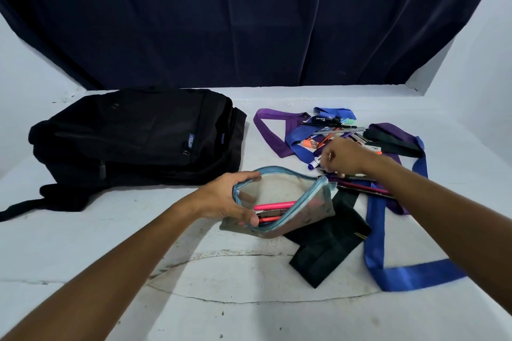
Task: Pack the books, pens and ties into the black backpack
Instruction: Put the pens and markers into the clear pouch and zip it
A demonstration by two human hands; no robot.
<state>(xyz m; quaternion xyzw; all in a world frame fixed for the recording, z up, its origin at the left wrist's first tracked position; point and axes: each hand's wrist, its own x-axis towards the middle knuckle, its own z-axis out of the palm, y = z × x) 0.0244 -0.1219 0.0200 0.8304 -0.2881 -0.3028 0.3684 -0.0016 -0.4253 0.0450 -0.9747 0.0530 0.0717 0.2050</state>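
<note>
At far left I see the black fabric backpack (133, 135) lying flat on the white surface (83, 243), its strap trailing toward the left edge. To its right, my left hand (230, 196) grasps the translucent pencil pouch with the light-blue zipper (279, 202) by its left end, thumb on the near edge and fingers over the far edge, keeping the mouth spread wide. Pink pens (273, 205) lie inside the pouch. A dark green tie (329, 241) lies partly beneath the pouch's right end. Further right, my right hand (342, 158) is lowered over the loose pile of pens and markers (332, 133), fingers curled downward; I cannot tell whether they pinch a pen. Purple ties (270, 133) and a long blue tie (376, 232) lie spread around the pile, well apart from the backpack.
</note>
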